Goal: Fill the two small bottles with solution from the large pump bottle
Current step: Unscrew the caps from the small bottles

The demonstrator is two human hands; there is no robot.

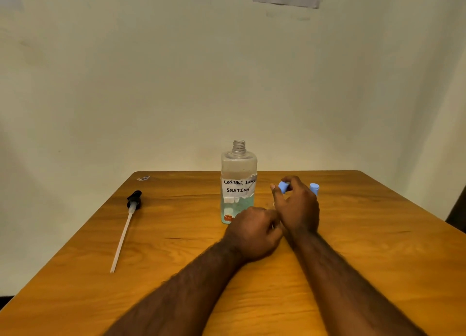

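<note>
Head view shows us the large bottle (238,184) open-necked at the far middle of the counter (176,247), its pump (124,229) laid well to the left, which we judge frees the mouth for pouring. Our right hand (297,209) pinches a blue cap (283,186) at thumb and fingertips. Our left hand (254,231) lies beside it with its fingers curled tight, and we cannot tell whether it grips a small bottle; the second small bottle (314,188) stands capped just beyond the right hand.
</note>
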